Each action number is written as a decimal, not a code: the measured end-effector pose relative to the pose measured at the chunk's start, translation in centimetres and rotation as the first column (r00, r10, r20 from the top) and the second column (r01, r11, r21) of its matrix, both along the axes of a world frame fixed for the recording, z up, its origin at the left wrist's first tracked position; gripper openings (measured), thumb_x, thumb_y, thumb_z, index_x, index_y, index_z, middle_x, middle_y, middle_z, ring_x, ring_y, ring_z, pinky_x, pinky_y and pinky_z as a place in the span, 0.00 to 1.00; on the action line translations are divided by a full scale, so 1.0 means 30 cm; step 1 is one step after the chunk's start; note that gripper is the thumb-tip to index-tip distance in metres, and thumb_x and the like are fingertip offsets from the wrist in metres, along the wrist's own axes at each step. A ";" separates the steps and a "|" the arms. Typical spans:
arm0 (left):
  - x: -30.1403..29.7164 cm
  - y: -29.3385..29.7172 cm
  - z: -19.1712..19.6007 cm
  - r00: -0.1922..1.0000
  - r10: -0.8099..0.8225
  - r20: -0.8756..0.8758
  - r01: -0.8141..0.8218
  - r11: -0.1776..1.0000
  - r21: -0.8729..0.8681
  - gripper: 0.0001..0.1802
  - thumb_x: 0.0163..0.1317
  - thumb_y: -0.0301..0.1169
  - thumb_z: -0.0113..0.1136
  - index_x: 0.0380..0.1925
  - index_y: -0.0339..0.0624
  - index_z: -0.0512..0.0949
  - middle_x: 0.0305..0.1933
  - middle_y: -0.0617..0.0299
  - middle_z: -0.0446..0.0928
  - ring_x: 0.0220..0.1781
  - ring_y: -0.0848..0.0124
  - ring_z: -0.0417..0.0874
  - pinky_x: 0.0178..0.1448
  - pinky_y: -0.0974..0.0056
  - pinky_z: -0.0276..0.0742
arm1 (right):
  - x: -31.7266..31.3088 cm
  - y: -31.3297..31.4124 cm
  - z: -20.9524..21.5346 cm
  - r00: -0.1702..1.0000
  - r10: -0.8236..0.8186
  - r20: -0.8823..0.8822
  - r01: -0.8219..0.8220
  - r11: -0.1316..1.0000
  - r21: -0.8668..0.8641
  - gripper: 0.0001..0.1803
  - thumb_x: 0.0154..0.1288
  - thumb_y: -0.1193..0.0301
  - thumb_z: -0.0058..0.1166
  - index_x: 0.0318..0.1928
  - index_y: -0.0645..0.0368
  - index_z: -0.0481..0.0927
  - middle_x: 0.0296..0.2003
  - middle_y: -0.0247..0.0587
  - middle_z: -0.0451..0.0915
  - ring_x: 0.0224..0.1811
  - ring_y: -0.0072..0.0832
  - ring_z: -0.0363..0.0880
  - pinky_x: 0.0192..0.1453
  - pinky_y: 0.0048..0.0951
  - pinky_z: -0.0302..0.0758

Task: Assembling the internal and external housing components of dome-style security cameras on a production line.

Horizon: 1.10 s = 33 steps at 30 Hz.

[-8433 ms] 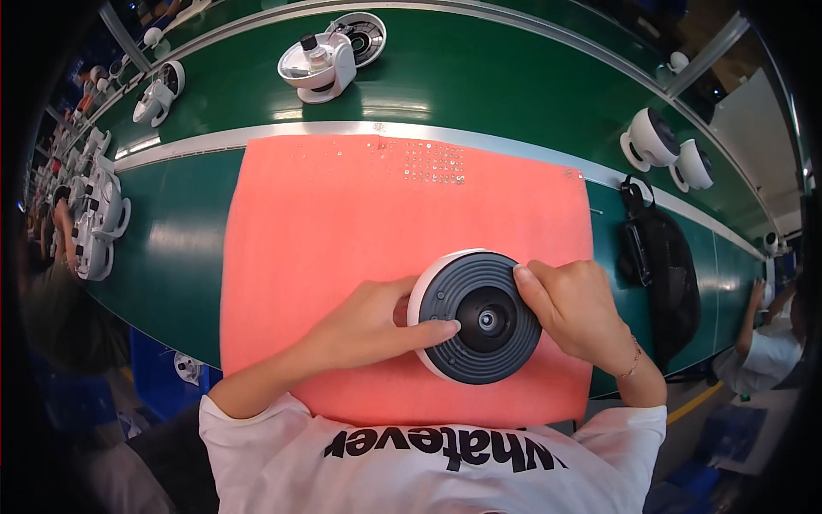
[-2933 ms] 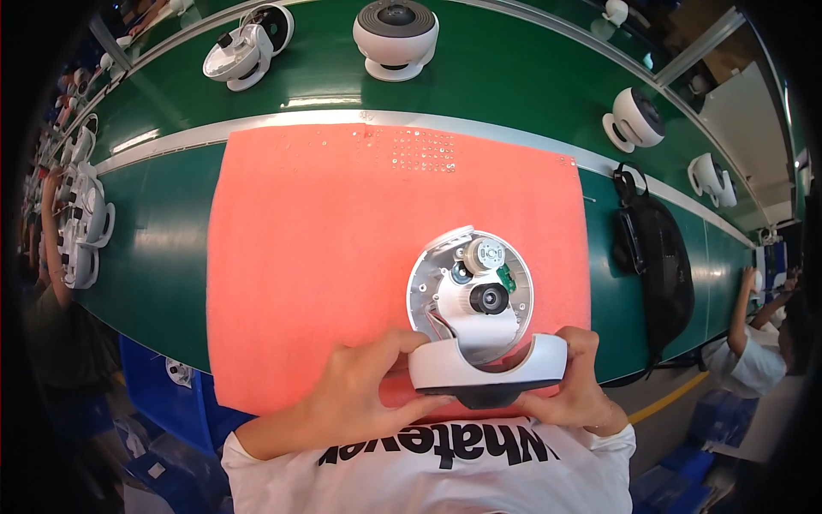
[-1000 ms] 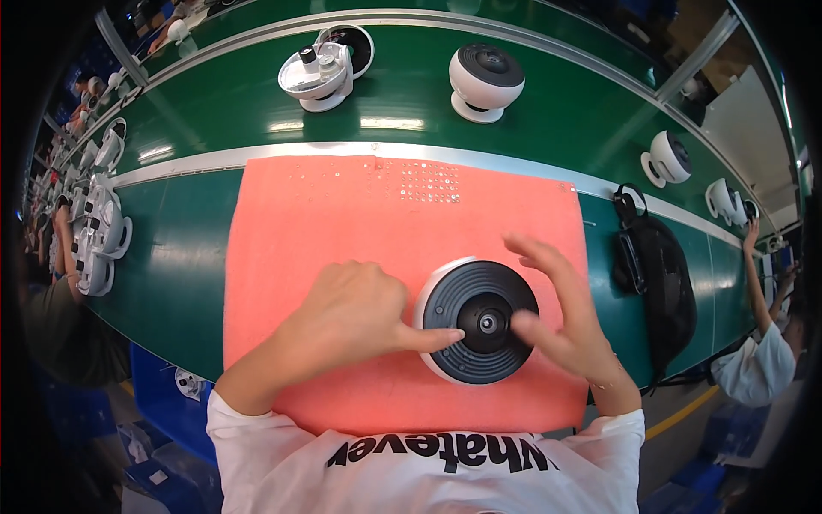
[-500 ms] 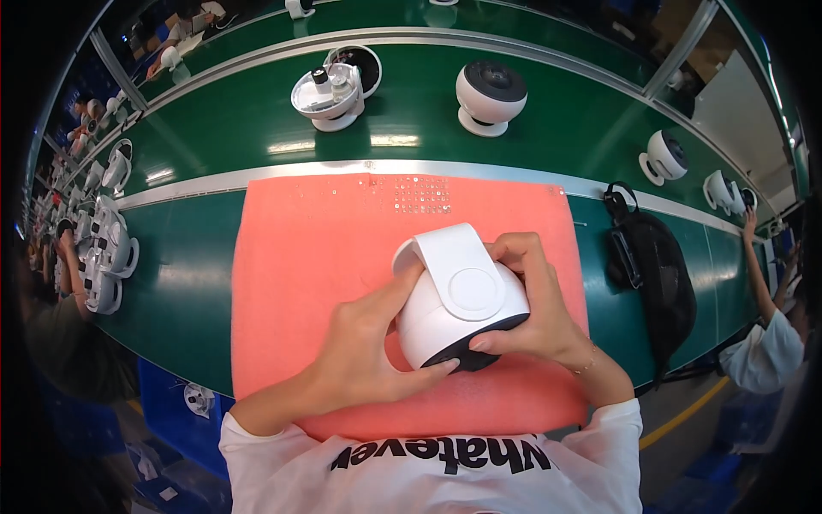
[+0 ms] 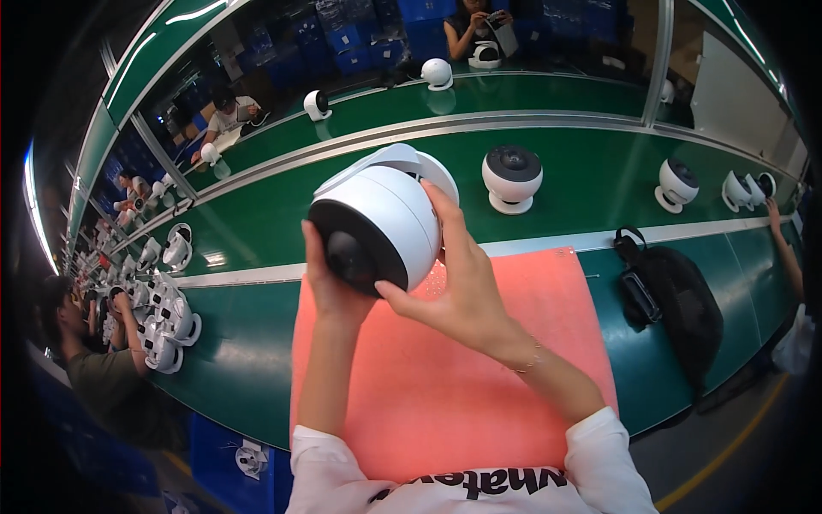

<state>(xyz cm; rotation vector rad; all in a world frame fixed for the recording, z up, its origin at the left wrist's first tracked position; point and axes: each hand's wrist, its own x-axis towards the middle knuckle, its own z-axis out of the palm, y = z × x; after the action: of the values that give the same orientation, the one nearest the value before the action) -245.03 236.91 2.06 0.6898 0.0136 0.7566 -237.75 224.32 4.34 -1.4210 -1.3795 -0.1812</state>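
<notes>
Between my two hands, raised over the work mat, is a white ball-shaped device (image 5: 390, 214) with a glossy black front and a curved white stand. It is tilted, its black front turned to the lower left. My left hand (image 5: 332, 291) is closed on it from below and the left, the thumb up along the edge of the black front. My right hand (image 5: 458, 287) grips the right side, its thumb on the lower rim of the front and its fingers behind, near the stand. Part of the left fingers is hidden by the device.
A pink mat (image 5: 454, 377) covers the table before me. A similar device (image 5: 512, 178) stands on the green bench beyond, another (image 5: 676, 184) farther right. A black bag (image 5: 681, 300) lies right of the mat. Several housings (image 5: 167, 325) are clustered left, beside a co-worker (image 5: 94, 351).
The device has been lifted off the low position over the mat, away from me and to the left, and turned so its black front shows. The head view has tilted up, showing more background.
</notes>
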 end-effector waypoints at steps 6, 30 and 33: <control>0.177 0.049 -0.080 0.982 0.185 -0.021 -0.184 0.982 0.037 0.41 0.55 0.67 0.40 0.60 0.51 0.61 0.61 0.58 0.64 0.61 0.60 0.67 0.61 0.51 0.66 | 0.107 0.104 -0.102 0.993 -0.122 -0.004 0.121 0.977 0.175 0.51 0.40 0.64 0.67 0.65 0.60 0.53 0.47 0.58 0.74 0.44 0.45 0.79 0.46 0.36 0.77; 0.588 0.451 -0.465 0.983 0.073 -0.168 -0.102 0.980 -0.172 0.29 0.58 0.33 0.55 0.55 0.32 0.57 0.56 0.41 0.63 0.60 0.50 0.67 0.63 0.52 0.68 | 0.651 0.085 -0.363 0.233 0.197 -0.952 0.142 0.962 0.234 0.38 0.56 0.54 0.59 0.61 0.51 0.55 0.58 0.40 0.61 0.59 0.37 0.64 0.62 0.44 0.62; 0.439 0.451 -0.389 0.970 0.077 -0.229 -0.087 0.996 -0.033 0.32 0.58 0.38 0.56 0.56 0.32 0.57 0.57 0.37 0.62 0.55 0.44 0.70 0.58 0.56 0.75 | 0.630 0.114 -0.357 0.473 -0.129 -0.872 0.420 0.903 0.094 0.44 0.53 0.54 0.62 0.64 0.52 0.51 0.59 0.50 0.54 0.61 0.42 0.58 0.63 0.47 0.58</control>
<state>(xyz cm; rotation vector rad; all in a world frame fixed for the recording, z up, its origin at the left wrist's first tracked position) -231.85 250.45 -9.60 0.7351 0.2685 0.7506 -218.84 227.74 -6.36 -1.1850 -0.2498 0.1102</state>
